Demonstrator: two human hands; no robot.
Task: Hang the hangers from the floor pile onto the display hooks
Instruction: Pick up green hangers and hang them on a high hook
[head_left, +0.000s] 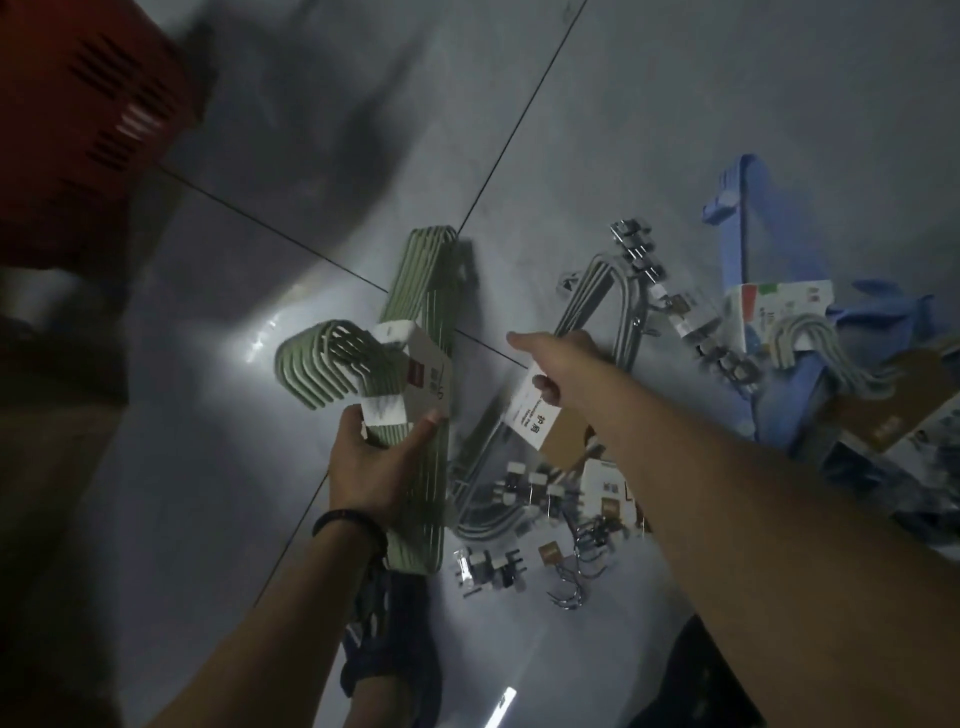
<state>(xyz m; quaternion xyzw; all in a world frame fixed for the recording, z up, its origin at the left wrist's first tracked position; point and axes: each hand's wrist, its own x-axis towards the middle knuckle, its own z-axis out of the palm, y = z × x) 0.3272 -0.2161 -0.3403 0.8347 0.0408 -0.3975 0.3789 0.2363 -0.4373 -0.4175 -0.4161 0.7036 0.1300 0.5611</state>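
- A dim tiled floor (649, 104) is seen from above, with both bare arms reaching down towards it.
- A green hanger bundle (423, 301), banded with a white card label, is gripped by the left hand (382, 460) just at 9 o'clock of the middle; the fingers are curled round its lower part and a dark wristband (345, 522) is worn.
- A grey hanger bundle (597, 296) with a white and brown card is grasped by the right hand (563, 364) near the middle, the thumb pressed on the card.
- The rest of the floor pile is spread from 3 to 5 o'clock: metal clip hangers (641, 254), blue hangers (740, 218) and loose chrome hooks.
- A red crate (88, 119) is seen at 10 o'clock.
- The step in hand is judged to be the pick-up. No display hooks are in view, so both bundles would next need to be lifted clear, carried there and their hook ends slid on.
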